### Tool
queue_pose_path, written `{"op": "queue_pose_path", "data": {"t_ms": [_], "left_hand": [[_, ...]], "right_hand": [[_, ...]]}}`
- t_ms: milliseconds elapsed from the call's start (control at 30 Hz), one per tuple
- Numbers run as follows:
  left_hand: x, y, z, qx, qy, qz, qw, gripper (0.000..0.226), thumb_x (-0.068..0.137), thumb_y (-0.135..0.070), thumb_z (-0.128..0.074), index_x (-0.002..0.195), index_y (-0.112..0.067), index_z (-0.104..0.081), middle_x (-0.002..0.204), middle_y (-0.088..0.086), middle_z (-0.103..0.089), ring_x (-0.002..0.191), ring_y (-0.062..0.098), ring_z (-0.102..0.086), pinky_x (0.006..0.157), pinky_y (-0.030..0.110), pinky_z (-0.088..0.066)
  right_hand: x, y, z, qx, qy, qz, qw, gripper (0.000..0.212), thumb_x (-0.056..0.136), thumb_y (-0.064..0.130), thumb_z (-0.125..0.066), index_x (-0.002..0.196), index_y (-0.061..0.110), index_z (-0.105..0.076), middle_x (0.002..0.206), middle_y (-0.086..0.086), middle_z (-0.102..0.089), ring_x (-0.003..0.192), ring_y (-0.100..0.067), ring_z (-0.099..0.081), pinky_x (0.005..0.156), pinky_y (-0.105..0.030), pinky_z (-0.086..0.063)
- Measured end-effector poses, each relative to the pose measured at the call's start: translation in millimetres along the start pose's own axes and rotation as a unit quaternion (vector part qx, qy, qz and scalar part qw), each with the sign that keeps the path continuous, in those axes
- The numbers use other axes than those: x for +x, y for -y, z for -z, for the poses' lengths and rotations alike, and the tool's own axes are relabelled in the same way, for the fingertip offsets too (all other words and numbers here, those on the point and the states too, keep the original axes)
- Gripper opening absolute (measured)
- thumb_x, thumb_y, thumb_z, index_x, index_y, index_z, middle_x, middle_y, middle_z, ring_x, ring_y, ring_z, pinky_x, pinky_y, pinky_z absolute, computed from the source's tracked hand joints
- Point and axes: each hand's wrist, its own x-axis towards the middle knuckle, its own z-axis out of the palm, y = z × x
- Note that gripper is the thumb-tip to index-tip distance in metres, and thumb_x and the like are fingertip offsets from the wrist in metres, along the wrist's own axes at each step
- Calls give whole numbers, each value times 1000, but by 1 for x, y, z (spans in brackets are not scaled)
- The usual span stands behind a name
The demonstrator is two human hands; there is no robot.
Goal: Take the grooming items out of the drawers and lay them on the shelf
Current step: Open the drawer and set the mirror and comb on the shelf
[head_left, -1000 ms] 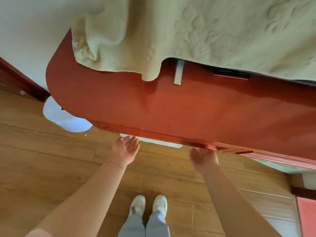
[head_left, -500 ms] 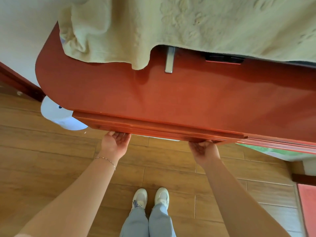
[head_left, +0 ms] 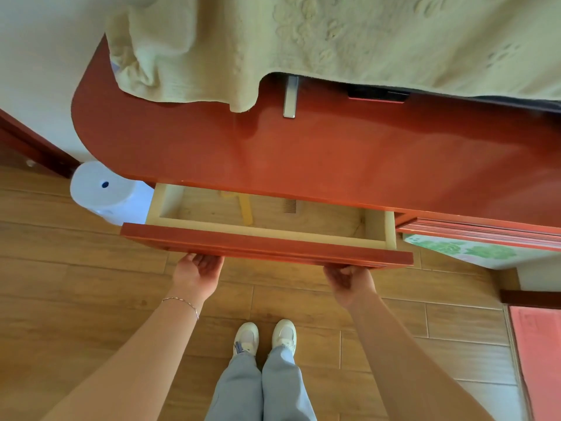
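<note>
Drawer [head_left: 267, 238], shut half a second before, now stood pulled partway out. Left hand [head_left: 197, 273] and right hand [head_left: 349, 279] hooked fingers under its front. Yellow comb [head_left: 245, 209] and brown comb [head_left: 290, 206] lay exposed inside; red shelf top [head_left: 303, 159] above awaited them.

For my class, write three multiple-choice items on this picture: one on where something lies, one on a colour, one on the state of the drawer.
1. Where does the small brown comb lie?
A. on the wooden floor
B. inside the pale wooden drawer
C. on the cream cloth

2. What colour is the drawer's front panel?
A. reddish-brown
B. white
C. green

3. What state is the drawer in?
A. fully shut
B. taken out and set on the floor
C. pulled partly open

Answers:
1 B, the comb rests on the drawer's bottom.
2 A, the panel matches the glossy red-brown cabinet top.
3 C, the left hand and right hand grip its lower edge and the inside shows.
</note>
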Motion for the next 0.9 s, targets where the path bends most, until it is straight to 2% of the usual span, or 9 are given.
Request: {"op": "queue_pose_path", "data": {"t_ms": [100,167,233,300,400,533,633,767,900], "left_hand": [[-5,1,10,4,-12,9,1000,33,101,-20,-28,112,0,-51,132,12,-52,122,25,-49,107,39,-36],[-9,3,16,7,-17,16,1000,33,101,-19,-27,97,0,-53,130,12,-53,121,25,-50,107,39,-36],[-14,6,23,10,-21,18,1000,32,101,-18,-27,92,0,-53,129,12,-53,122,25,-49,108,38,-35],[-16,8,30,11,-23,19,999,32,101,-18,-27,91,-1,-52,129,12,-53,123,25,-48,108,38,-35],[-17,10,40,7,-34,23,999,33,101,-18,-26,92,-1,-53,124,11,-55,122,25,-49,109,39,-34],[-22,13,53,2,-35,31,999,32,101,-18,-27,95,-1,-53,119,11,-55,121,24,-49,108,40,-35],[-27,14,61,-10,-29,32,999,30,100,-17,-28,102,-1,-53,114,11,-57,122,24,-49,108,40,-35],[-32,15,67,-4,-34,34,999,31,101,-19,-26,106,-1,-51,126,11,-53,123,25,-48,109,39,-34],[-33,16,72,-1,-28,38,999,31,101,-18,-26,95,0,-52,118,11,-55,123,25,-48,109,39,-34]], "right_hand": [[-5,-8,10,11,-8,-5,1000,29,76,-14,-26,72,-1,-51,80,-16,-56,79,-29,-58,78,-40,-55],[-9,-12,16,12,-13,-6,1000,28,76,-13,-26,68,1,-49,78,-15,-55,79,-29,-58,77,-40,-54],[-16,-16,21,13,-15,-6,1000,27,79,-11,-30,65,3,-47,76,-15,-55,78,-28,-58,82,-39,-54],[-22,-19,26,17,-16,-8,1000,26,83,-8,-35,64,5,-46,73,-14,-54,78,-26,-59,81,-38,-55],[-27,-25,36,17,-13,-12,1000,25,86,-4,-39,64,6,-46,72,-12,-53,77,-24,-58,67,-34,-58],[-28,-33,50,13,-3,-24,1000,22,86,-4,-41,71,7,-53,72,-9,-52,78,-22,-58,62,-31,-59],[-33,-38,55,13,2,-26,1000,22,85,-3,-43,71,8,-55,67,-8,-52,75,-21,-57,63,-32,-59],[-39,-41,63,28,14,-22,999,22,87,-1,-45,72,9,-56,59,-5,-53,74,-21,-57,72,-36,-57],[-39,-44,67,29,12,-25,999,21,87,1,-45,72,11,-56,62,-5,-52,72,-20,-56,67,-31,-59]]}}
